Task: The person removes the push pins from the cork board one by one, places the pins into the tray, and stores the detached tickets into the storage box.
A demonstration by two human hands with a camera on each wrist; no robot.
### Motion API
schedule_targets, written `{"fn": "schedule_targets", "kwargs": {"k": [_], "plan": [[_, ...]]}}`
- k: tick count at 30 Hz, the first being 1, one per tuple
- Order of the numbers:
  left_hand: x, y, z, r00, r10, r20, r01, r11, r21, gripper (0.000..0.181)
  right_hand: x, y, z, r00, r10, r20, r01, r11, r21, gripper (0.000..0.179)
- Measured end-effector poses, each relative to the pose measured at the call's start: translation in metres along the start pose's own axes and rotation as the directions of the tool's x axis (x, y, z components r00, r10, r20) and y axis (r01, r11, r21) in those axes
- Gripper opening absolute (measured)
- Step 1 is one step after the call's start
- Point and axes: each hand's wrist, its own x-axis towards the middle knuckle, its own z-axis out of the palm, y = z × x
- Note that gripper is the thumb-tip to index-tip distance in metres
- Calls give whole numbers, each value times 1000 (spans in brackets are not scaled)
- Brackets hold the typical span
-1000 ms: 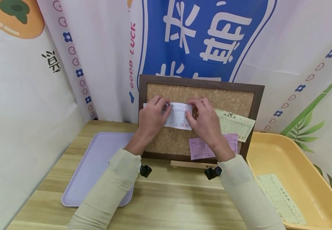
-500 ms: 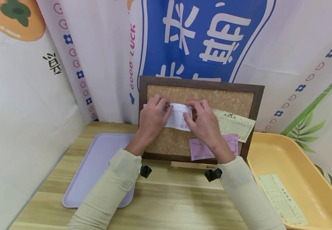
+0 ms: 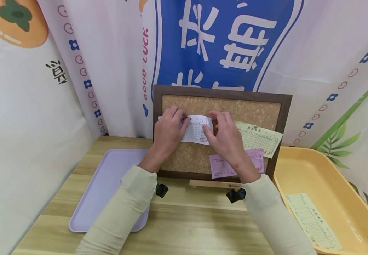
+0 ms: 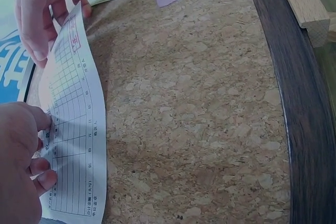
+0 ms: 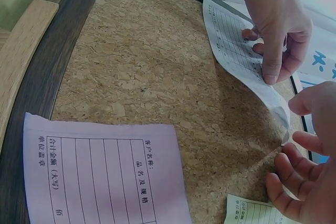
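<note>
A white receipt slip [image 3: 196,129] lies across the upper part of a brown-framed corkboard [image 3: 184,159]. At its top edge, my left hand [image 3: 170,129] pinches a small pin between thumb and forefinger; the fingertips mostly hide it. My right hand [image 3: 226,136] holds the slip's right end, thumb in front and fingers around the edge. That end bends away from the cork in the right wrist view. A green slip [image 3: 260,140] hangs by a silver pin [image 3: 255,126] at the board's right side. Below it is a pink slip [image 5: 105,177], partly behind my right wrist.
On the wooden table [image 3: 184,223], a lilac tray [image 3: 107,184] stands at the left. A yellow tray [image 3: 340,187] at the right holds another green slip [image 3: 312,219]. The board leans on a wooden stand [image 3: 214,183] before a printed curtain [image 3: 120,71].
Both hands stay at the white slip in nearly the same places. The right thumb has shifted slightly left on the slip, and the slip's curve has changed a little.
</note>
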Motion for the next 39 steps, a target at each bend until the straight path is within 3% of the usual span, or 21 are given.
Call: {"fn": "schedule_targets", "kwargs": {"k": [16,23,39], "plan": [[1,-1,-1,1000,-19,11,19,1000,-23,14,3,-4,0,999,-13,40,12,1000,22,44],[2,0,-2,1000,-23,19,23,999,-35,14,1,-6,1,998,6,57,-9,999,44,38],[2,0,0,1000,-19,8,20,999,-41,13,-1,2,-1,997,-50,-54,59,981,182,17]]}}
